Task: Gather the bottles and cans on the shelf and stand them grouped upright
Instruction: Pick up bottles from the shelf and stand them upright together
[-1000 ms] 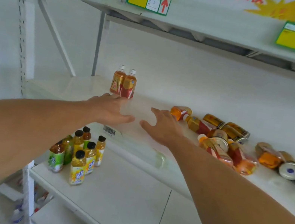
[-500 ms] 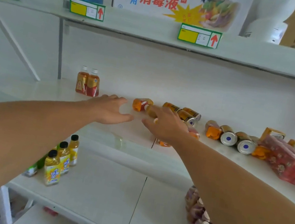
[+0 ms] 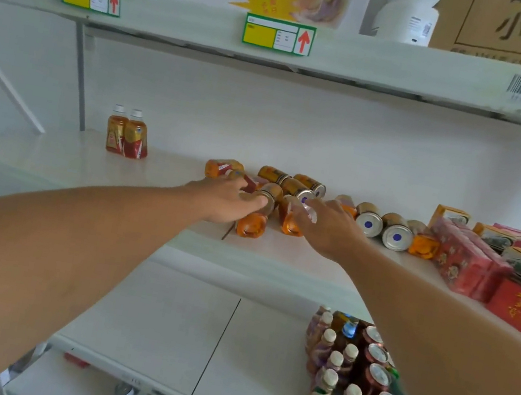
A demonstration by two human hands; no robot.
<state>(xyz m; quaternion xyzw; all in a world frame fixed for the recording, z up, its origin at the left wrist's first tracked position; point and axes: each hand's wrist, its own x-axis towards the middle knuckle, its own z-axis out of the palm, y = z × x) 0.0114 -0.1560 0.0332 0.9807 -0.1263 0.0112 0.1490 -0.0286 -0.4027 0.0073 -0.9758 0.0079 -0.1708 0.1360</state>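
On the white middle shelf [image 3: 50,157] two amber bottles [image 3: 127,137] stand upright at the back left. A heap of lying bottles and gold cans [image 3: 289,181] sits mid-shelf. My left hand [image 3: 220,197] lies flat on top of a lying orange bottle [image 3: 251,225], fingers stretched over it. My right hand [image 3: 332,229] reaches in beside it, fingertips at a second lying bottle [image 3: 288,221] near its white cap. Neither hand is closed around a bottle. Two cans with silver ends [image 3: 383,224] and another orange bottle [image 3: 423,245] lie to the right.
Red and yellow cartons [image 3: 470,265] crowd the right end of the shelf. The upper shelf edge with price tags [image 3: 277,35] hangs close above. On the lower shelf, upright bottles and red cans [image 3: 355,381] stand at right.
The view has swung right and both hands have moved right, from the bare shelf front onto the heap of lying bottles. The left hand now rests on one.
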